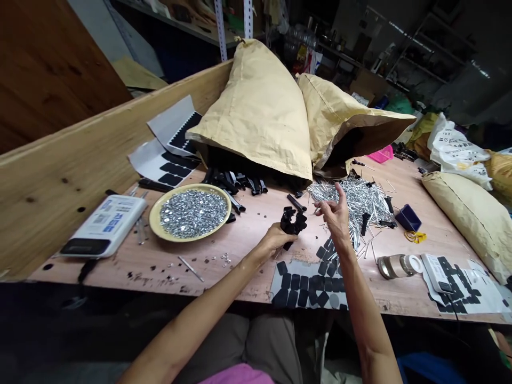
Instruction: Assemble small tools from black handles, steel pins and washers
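Observation:
My left hand (275,238) grips a black plastic clamp-like part (294,223) above the wooden workbench (240,266). My right hand (336,214) is raised just over a loose pile of thin metal rods (360,202), with thumb and fingers spread and nothing visibly held. Below both hands lies a sheet of black rubber pads (308,282). A heap of black plastic parts (236,184) spills from a tan paper sack (256,109). A yellow plate (153,217) of silver nuts stands to the left.
A white digital scale (102,224) sits at the left end, backed by a low wooden wall (80,160). A glass jar (394,266), a dark blue box (408,217) and another pad sheet (460,285) lie right. A stuffed sack (468,221) rests at the far right.

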### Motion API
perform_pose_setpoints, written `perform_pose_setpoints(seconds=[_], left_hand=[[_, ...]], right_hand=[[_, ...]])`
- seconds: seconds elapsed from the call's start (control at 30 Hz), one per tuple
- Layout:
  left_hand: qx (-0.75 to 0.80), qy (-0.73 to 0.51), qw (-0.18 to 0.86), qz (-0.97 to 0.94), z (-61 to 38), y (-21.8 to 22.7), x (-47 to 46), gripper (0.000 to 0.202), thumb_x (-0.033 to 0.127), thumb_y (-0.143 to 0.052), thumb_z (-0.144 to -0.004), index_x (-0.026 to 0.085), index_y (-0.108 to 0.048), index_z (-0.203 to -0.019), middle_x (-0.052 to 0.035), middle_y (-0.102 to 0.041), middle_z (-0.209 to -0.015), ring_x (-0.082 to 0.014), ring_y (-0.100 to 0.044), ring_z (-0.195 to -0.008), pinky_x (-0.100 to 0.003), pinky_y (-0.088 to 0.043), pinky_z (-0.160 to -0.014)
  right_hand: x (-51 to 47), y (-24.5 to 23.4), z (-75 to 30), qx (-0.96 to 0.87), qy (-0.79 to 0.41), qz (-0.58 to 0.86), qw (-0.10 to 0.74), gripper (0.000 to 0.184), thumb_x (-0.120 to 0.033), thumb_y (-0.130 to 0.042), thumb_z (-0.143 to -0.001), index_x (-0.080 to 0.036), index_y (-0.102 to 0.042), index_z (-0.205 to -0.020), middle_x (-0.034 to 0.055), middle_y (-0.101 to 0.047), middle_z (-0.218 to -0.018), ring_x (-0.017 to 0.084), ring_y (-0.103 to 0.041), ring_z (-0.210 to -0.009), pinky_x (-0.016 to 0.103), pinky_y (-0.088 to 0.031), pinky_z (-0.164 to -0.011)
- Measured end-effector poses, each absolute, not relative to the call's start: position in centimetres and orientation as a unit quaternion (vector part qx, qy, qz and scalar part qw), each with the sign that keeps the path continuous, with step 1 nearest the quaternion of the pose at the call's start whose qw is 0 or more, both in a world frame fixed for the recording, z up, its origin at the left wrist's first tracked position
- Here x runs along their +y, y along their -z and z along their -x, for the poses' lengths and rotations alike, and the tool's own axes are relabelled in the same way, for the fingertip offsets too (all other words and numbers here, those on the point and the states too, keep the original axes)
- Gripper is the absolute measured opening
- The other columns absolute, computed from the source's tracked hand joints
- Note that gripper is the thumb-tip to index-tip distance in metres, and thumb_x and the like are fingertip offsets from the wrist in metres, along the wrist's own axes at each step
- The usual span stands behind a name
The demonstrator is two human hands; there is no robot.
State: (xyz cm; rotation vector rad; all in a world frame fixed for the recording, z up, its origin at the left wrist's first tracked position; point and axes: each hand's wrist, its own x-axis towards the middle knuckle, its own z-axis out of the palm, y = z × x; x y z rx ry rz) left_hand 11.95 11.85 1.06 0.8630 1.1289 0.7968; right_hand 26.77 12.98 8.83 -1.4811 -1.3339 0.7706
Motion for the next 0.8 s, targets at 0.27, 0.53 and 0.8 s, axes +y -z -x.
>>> perform_pose_setpoints(seconds=[0.27, 0.53, 0.8], left_hand=[[0.463, -0.359, 0.692, -0.422, -12.7, -1.6, 11.6, 0.012, 0.015, -0.068, -0.049, 0.015, -0.06, -0.058, 0.0031, -0.056, -0.052, -0.0116, -0.05, -0.053, -0.023, -0.038, -0.05], [0.506, -0.343, 0.628, -0.482, -12.4, -2.9, 11.9, 0.01, 0.012, -0.064, -0.049, 0.018, -0.059, -0.056, 0.0038, -0.055, -0.053, -0.0143, -0.052, -0.056, -0.024, -0.035, -0.053], [0.563, -0.33, 0.532, -0.539, -12.4, -3.7, 12.1, 0.019, 0.007, -0.062, -0.046, 0.024, -0.055, -0.051, 0.0025, -0.051, -0.049, -0.0204, -0.053, -0.06, -0.027, -0.029, -0.057]], right_hand=[[11.7, -9.3, -23.3, -0.602, -0.298, 0.536, 0.512, 0.026, -0.031, -0.06, -0.08, -0.024, -0.043, -0.099, -0.0011, -0.067, -0.084, 0.016, -0.068, -0.085, 0.034, -0.052, -0.081], [10.4, -10.8, -24.5, -0.631, -0.287, 0.523, 0.496, 0.026, -0.037, -0.045, -0.092, -0.025, -0.05, -0.115, -0.0012, -0.062, -0.077, 0.015, -0.064, -0.075, 0.032, -0.052, -0.07], [10.9, -14.7, -25.6, -0.815, -0.132, 0.559, 0.079, 0.02, -0.012, -0.06, -0.076, -0.024, -0.074, -0.084, 0.0017, -0.058, -0.076, 0.014, -0.054, -0.068, 0.025, -0.041, -0.059]])
